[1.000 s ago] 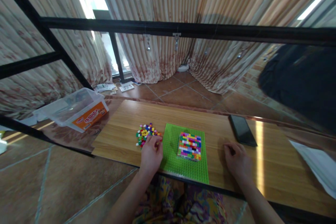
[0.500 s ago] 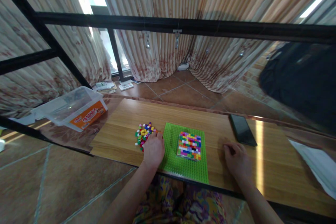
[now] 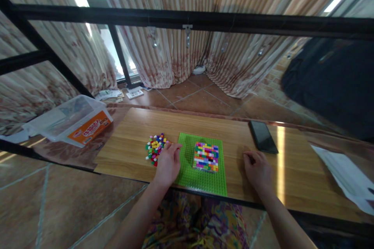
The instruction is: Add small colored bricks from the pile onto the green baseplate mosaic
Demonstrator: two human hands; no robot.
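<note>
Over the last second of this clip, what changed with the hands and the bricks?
The left hand drew back from the pile of loose bricks toward the green baseplate, its fingertips now at the plate's left edge; whether it holds a brick cannot be seen. The camera view also shifted slightly. The right hand stayed flat on the wooden board, and the multicoloured block and phone kept their places.
</note>
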